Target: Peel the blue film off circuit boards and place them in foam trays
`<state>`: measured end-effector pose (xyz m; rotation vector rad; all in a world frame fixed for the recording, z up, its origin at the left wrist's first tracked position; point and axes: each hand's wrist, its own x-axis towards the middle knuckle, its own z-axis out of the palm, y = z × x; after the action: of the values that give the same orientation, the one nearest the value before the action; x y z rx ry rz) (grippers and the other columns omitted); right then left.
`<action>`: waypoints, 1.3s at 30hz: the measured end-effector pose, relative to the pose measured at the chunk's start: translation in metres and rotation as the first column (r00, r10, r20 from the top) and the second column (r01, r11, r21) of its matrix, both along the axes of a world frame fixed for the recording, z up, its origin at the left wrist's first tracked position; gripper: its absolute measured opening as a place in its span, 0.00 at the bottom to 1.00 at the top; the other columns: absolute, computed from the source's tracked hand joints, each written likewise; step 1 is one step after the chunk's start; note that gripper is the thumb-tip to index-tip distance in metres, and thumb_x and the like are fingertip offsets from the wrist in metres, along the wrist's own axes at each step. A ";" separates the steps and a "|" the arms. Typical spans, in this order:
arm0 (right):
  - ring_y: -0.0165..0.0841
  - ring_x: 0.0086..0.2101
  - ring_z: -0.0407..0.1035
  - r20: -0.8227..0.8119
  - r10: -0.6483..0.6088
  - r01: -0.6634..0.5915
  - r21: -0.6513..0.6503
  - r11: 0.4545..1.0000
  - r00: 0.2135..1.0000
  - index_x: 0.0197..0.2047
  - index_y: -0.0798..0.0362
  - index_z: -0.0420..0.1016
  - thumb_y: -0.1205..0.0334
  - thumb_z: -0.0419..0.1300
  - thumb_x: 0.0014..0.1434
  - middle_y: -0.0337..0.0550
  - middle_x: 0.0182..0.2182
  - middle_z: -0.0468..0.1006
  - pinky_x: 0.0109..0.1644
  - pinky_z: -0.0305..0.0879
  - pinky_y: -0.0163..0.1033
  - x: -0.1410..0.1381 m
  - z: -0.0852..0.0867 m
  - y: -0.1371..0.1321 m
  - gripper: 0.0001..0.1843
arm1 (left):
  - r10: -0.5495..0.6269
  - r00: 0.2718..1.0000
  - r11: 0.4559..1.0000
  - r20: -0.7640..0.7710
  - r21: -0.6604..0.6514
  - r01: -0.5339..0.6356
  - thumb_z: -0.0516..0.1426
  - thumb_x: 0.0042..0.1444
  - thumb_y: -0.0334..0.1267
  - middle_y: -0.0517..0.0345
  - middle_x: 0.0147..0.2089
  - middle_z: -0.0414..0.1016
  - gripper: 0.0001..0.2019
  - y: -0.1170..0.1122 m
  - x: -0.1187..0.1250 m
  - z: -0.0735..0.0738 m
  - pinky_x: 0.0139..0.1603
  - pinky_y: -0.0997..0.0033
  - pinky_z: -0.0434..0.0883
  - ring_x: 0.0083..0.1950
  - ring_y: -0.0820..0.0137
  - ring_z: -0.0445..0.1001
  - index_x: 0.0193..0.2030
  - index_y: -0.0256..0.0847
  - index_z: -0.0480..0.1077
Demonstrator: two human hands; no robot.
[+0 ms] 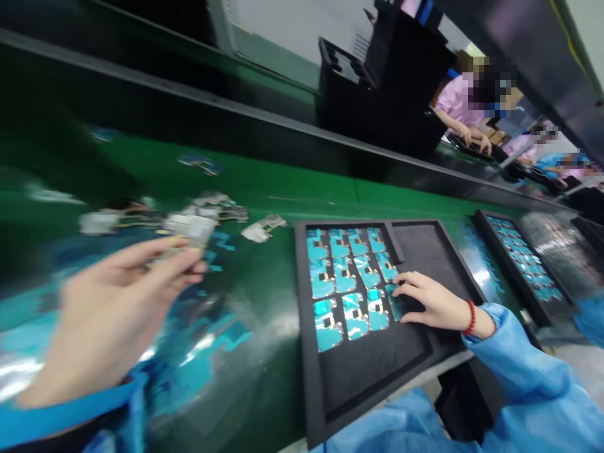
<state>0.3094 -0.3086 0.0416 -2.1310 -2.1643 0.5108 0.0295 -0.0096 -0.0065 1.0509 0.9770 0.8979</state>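
My left hand (127, 289), slightly blurred, pinches a small whitish circuit board (191, 228) between thumb and fingers above the green bench. My right hand (427, 302), with a red bead bracelet (470, 316) at the wrist, has its thumb and fingertips around the edge of a teal-covered circuit board (395, 303). That board sits at the right end of the front row in a black tray (309, 384); the fingers partly hide it. More teal-covered boards (355, 316) lie in rows to its left.
Loose boards (264, 228) and crumpled teal film (202, 358) are scattered on the bench (264, 296). A second filled tray (491, 236) stands at the right. Behind the raised ledge (264, 116) are black bins (391, 94); people in pink (457, 97) work farther back.
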 end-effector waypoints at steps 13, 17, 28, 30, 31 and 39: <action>0.37 0.45 0.70 0.049 -0.002 0.001 0.029 1.000 0.999 0.42 0.53 0.74 0.65 0.61 0.63 0.45 0.42 0.76 0.53 0.64 0.41 -0.040 0.033 0.303 0.04 | -0.064 0.998 0.998 0.029 -0.009 0.064 0.70 0.35 0.45 0.60 0.26 0.73 0.25 -0.007 0.003 0.013 0.28 0.75 0.65 0.27 0.73 0.69 0.40 0.35 0.74; 0.49 0.52 0.66 0.044 -0.274 0.268 0.103 0.958 0.961 0.47 0.60 0.71 0.58 0.65 0.60 0.61 0.52 0.69 0.54 0.63 0.52 -0.067 -0.009 0.413 0.16 | -0.059 0.998 0.998 0.024 -0.024 0.060 0.70 0.37 0.45 0.61 0.24 0.72 0.23 -0.006 0.003 0.012 0.27 0.74 0.65 0.26 0.74 0.68 0.39 0.36 0.74; 0.28 0.39 0.67 -0.242 -0.169 0.223 0.214 0.951 0.955 0.40 0.56 0.70 0.65 0.64 0.58 0.36 0.35 0.72 0.46 0.65 0.33 -0.035 -0.017 0.405 0.09 | 0.075 0.995 0.991 0.065 -0.116 -0.067 0.69 0.28 0.37 0.63 0.24 0.76 0.20 -0.008 0.008 0.017 0.26 0.78 0.68 0.24 0.76 0.70 0.34 0.38 0.76; 0.28 0.37 0.67 -0.375 0.032 0.072 0.261 0.962 0.926 0.40 0.58 0.70 0.63 0.62 0.60 0.35 0.33 0.71 0.44 0.65 0.33 -0.022 0.006 0.360 0.07 | 0.094 0.993 0.989 0.069 -0.117 -0.086 0.69 0.28 0.34 0.63 0.25 0.77 0.19 -0.007 0.009 0.016 0.27 0.80 0.68 0.25 0.77 0.71 0.33 0.38 0.76; 0.27 0.36 0.67 -0.438 0.113 0.005 0.259 0.966 0.892 0.40 0.58 0.70 0.61 0.60 0.62 0.36 0.33 0.71 0.43 0.65 0.33 -0.020 0.020 0.332 0.08 | 0.100 0.992 0.991 0.076 -0.097 -0.093 0.68 0.29 0.33 0.63 0.26 0.77 0.18 -0.006 0.009 0.015 0.28 0.80 0.69 0.25 0.77 0.71 0.33 0.38 0.77; 0.25 0.26 0.63 -0.601 0.175 -0.358 -0.198 0.912 0.780 0.32 0.60 0.72 0.67 0.64 0.60 0.37 0.25 0.69 0.33 0.61 0.30 -0.059 0.033 0.115 0.07 | 0.021 0.991 0.995 0.133 0.092 -0.033 0.66 0.40 0.29 0.62 0.27 0.77 0.13 -0.007 0.006 0.002 0.32 0.78 0.70 0.27 0.77 0.73 0.36 0.37 0.78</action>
<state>0.2505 -0.1940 0.0743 -1.4647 -2.1118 1.3902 0.0357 -0.0165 -0.0045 1.0457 0.8472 1.0309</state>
